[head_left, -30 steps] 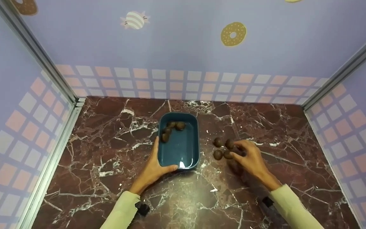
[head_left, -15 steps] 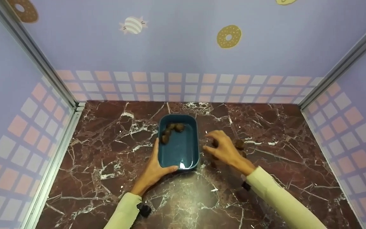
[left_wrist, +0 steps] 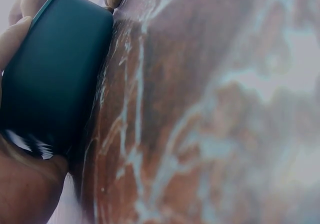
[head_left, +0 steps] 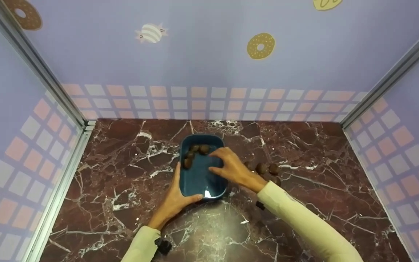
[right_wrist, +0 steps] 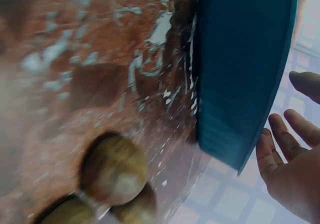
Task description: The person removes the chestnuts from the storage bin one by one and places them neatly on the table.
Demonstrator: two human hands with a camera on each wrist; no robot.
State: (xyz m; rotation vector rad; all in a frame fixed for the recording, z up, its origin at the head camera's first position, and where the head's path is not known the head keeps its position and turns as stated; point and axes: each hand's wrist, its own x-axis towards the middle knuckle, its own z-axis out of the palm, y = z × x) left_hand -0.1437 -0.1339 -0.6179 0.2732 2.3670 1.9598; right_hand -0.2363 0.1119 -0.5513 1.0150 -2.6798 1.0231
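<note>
Dark teal and glossy, a deep rectangular tray with rounded corners (head_left: 196, 183) is sitting flat on a polished red-brown, white-veined marble-patterned tabletop (head_left: 122, 182), its long sides running away from the person. The left hand (head_left: 176, 198) is gripping the tray's near left corner, the thumb lying along the near rim and the fingers lying against the left outer wall. Inside the tray, small round brown balls (head_left: 204, 149) are resting in a curved cluster, reaching from the far end down along the left wall; four are showing, some touching.

The right hand (head_left: 231, 165) is hovering over the tray's right side, its thumb and fingers parted and gently bent. The right wrist camera is showing a gap between thumb and fingers, though the palm side is hard to make out. To the right of the tray, beside the right wrist, loose brown balls (head_left: 260, 168) are lying close together on the tabletop, partly covered by the hand and forearm.

Pale yellow sleeves (head_left: 307, 216) are covering both forearms, and a small black device (head_left: 163, 246) is sitting at the left wrist. Lavender wall panels (head_left: 209, 62) are enclosing the tabletop, bearing pink and white squares (head_left: 198, 105) and a golden doughnut print (head_left: 260, 54).
</note>
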